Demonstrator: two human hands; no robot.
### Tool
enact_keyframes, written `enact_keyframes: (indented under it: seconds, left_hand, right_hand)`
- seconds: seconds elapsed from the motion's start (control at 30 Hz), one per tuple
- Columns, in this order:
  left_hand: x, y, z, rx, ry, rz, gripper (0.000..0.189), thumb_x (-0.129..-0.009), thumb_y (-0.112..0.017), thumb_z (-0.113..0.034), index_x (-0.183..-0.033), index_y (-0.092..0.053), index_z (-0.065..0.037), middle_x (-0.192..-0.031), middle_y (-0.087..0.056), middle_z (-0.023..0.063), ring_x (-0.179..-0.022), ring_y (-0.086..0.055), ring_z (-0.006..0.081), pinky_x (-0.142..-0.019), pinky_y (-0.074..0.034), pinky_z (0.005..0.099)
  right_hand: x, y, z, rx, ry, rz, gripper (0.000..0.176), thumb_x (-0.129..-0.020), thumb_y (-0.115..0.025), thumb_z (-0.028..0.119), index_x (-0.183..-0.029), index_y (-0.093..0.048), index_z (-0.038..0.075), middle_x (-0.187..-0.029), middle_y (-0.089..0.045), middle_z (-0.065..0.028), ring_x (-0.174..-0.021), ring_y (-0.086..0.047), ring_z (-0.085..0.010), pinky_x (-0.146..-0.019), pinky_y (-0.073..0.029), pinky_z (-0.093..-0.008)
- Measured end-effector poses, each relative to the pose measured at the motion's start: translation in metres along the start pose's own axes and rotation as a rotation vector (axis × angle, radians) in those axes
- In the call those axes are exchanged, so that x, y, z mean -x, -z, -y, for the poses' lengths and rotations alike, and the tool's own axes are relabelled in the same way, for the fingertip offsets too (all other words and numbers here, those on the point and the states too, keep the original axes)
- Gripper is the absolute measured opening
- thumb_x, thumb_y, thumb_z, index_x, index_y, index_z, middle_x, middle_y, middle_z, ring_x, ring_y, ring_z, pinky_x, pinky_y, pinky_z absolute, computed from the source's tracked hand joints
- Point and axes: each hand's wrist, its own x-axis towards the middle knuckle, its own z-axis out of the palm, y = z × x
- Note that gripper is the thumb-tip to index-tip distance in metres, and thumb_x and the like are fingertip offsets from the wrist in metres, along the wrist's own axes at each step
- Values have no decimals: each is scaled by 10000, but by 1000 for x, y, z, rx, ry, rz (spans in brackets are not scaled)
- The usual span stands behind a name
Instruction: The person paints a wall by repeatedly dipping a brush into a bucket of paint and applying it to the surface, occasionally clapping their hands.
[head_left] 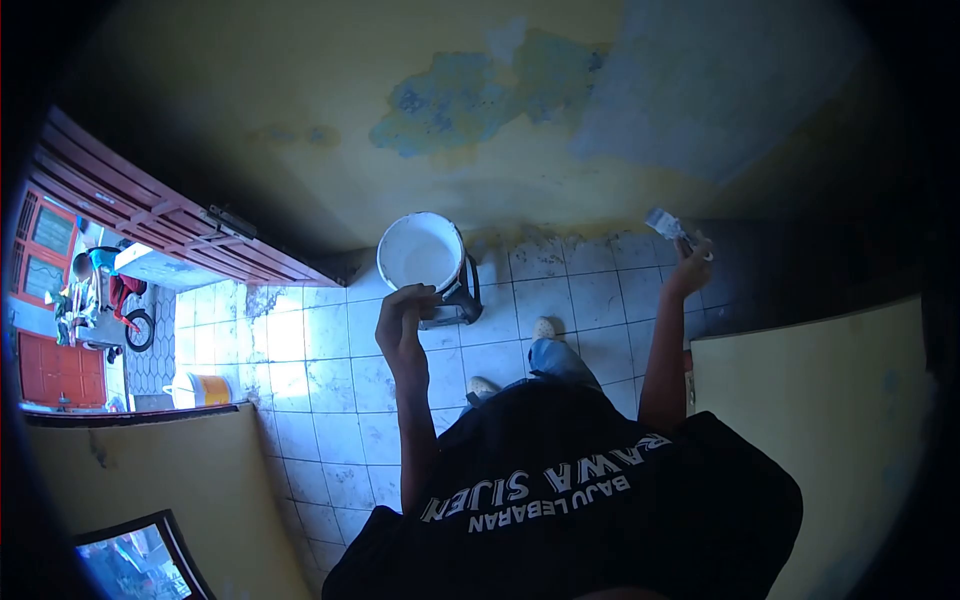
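A round white bucket [421, 250] with pale contents is in front of me, near the foot of the wall. My left hand [403, 312] is at its near rim, fingers closed over the edge. In my right hand [692, 265], raised on the right, is a paintbrush [663, 223] whose whitish bristle end points up and left toward the wall. Fingers are wrapped round its handle, which they mostly hide. Beside and partly behind the bucket is a dark object [467, 300] resembling a small stool.
The yellow wall [330, 190] ahead has bluish-grey patches [450, 105] and a large pale area. An open reddish door [170, 200] leads outside, where a person [100, 262] and a motorbike are visible. A white-and-yellow pail [200, 389] stands on the tiled floor [380, 400]. Low walls flank me.
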Motion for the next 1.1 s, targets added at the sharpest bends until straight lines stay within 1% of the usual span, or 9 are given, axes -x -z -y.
enact_keyframes:
  seconds: [0.23,0.43,0.47,0.63,0.8,0.9,0.93,1.03,1.1]
  left_hand:
    - [19,44,-7,26,-76,-141,227,-1063,-493,-24,-1218,-652,23,-1143,-747,164,-1038,-727,233,-904,-543,349]
    - [11,56,11,44,-11,-327,306,-987,-468,42,-1238,-644,45,-1149,-743,170,-1047,-717,243,-950,-540,365]
    - [5,57,17,34,-15,-345,334,-961,-465,44,-1243,-643,50,-1154,-741,174,-1047,-720,252,-961,-543,374]
    - [-47,46,34,-54,38,-490,340,-959,-458,38,-1240,-648,50,-1160,-743,173,-1059,-728,263,-971,-543,384]
    - [-89,25,60,-46,96,-649,324,-977,-455,36,-1232,-655,40,-1150,-743,168,-1050,-740,273,-952,-545,384]
    - [-110,14,82,-60,140,-769,285,-970,-510,-39,-1199,-649,57,-1123,-730,201,-1020,-739,299,-928,-567,409]
    - [-112,11,91,-61,164,-809,280,-975,-508,-39,-1196,-648,60,-1119,-728,201,-1017,-738,300,-927,-567,407]
    - [-115,4,120,-51,254,-891,260,-1000,-494,-24,-1190,-639,78,-1105,-712,199,-1002,-737,300,-919,-569,396]
    - [-113,6,144,-73,307,-888,237,-1012,-496,-19,-1176,-640,75,-1102,-711,198,-999,-736,300,-920,-573,402]
  right_hand:
    - [58,-94,13,-120,-70,293,552,-1103,-531,371,-1235,-631,-155,-1141,-688,-244,-926,-760,-298,-831,-678,-352]
    - [104,-205,-36,-69,-340,409,559,-1085,-566,411,-1182,-641,-134,-1093,-689,-209,-880,-741,-272,-802,-668,-314]
    - [118,-227,-51,-65,-389,434,495,-1066,-606,399,-1143,-668,-86,-1046,-707,-174,-814,-739,-235,-712,-642,-285]
    - [189,-312,-94,122,-518,800,370,-1065,-616,356,-1101,-707,-1,-912,-726,-84,-688,-709,-141,-573,-551,-240]
    - [228,-356,-125,197,-474,1358,310,-1061,-645,300,-1059,-724,0,-922,-736,-62,-755,-718,-139,-657,-571,-267]
    - [248,-368,-170,472,-84,1653,231,-1032,-692,232,-1041,-751,9,-919,-740,-65,-791,-710,-149,-722,-573,-317]
    - [252,-368,-172,359,-120,1737,190,-989,-741,183,-1055,-765,6,-915,-740,-101,-782,-698,-185,-743,-565,-349]
    - [265,-379,-214,430,202,1980,205,-963,-760,150,-1100,-761,-3,-932,-737,-140,-753,-690,-228,-731,-560,-351]
    - [276,-378,-246,400,137,2016,203,-944,-773,127,-1095,-758,-7,-982,-738,-165,-797,-714,-272,-735,-568,-375]
